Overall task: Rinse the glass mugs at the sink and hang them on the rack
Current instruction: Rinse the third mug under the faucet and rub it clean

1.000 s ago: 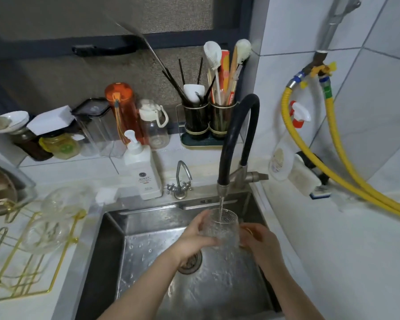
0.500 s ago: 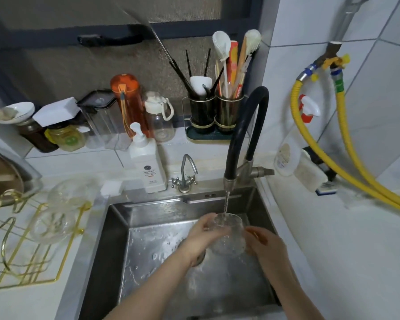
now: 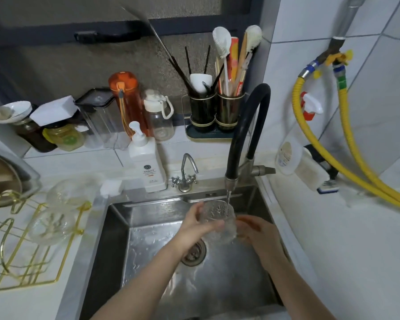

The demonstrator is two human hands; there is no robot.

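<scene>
While water runs, both hands (image 3: 198,226) (image 3: 258,230) round glass mug (image 3: 218,221) under black tap (image 3: 246,132); soap bottle (image 3: 147,161) label unreadable

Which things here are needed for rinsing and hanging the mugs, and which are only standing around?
Needed: glass mug held by left hand and right hand, black tap, sink, gold rack.

Standing around: soap bottle, orange bottle, utensil holder, yellow hoses.

Soft, even indoor light, no hard shadows. Wet glare on the sink (image 3: 217,269) floor below the hands. Wide-angle bending curves the edges; the rack (image 3: 30,248) far left of them looks slightly smeared.
</scene>
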